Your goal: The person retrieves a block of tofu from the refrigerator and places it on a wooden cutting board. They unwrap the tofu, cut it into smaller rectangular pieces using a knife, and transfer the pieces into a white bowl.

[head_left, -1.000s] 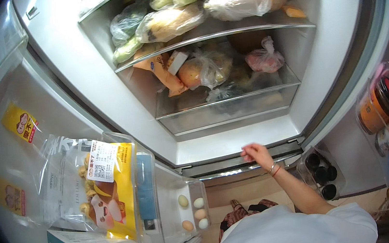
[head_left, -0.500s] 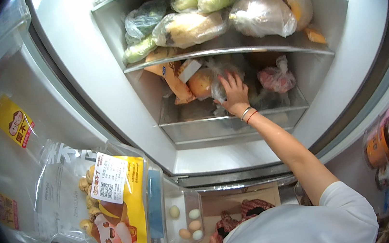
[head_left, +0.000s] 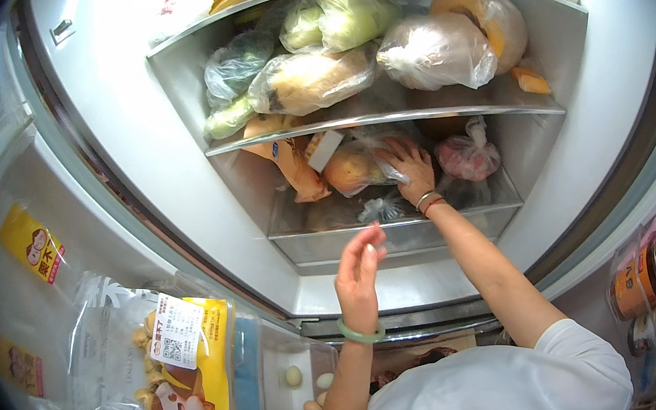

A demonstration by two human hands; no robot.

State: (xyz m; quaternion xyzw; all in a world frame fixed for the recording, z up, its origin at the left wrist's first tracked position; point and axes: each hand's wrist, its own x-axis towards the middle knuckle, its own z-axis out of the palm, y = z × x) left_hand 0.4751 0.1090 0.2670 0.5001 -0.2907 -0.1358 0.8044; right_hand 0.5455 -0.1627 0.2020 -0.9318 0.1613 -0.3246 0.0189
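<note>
Inside the open refrigerator, my right hand [head_left: 412, 166] lies over a clear plastic bag [head_left: 364, 166] on the lower level, its fingers curled onto the film. A round yellow-orange fruit or vegetable shows through that bag; its exact kind is unclear. My left hand [head_left: 359, 271], with a green bangle at the wrist, is raised in front of the bin's edge. Its fingers are bent loosely and nothing is in them. A knotted clear plastic bag [head_left: 382, 208] sits below my right hand. Right of that hand rests a tied bag of pinkish-red contents [head_left: 467, 155].
An orange package [head_left: 295, 168] leans at the lower level's left. Bagged green vegetables [head_left: 342, 16] and a cut pumpkin [head_left: 489, 17] fill the shelf above. The left door holds a yellow snack pouch [head_left: 192, 369] and eggs [head_left: 293, 376]; jars [head_left: 644, 281] stand in the right door.
My left hand has come up from below toward the bin. My right hand has shifted onto the bagged yellow-orange item's right side. The view has tilted, so the shelves sit lower.
</note>
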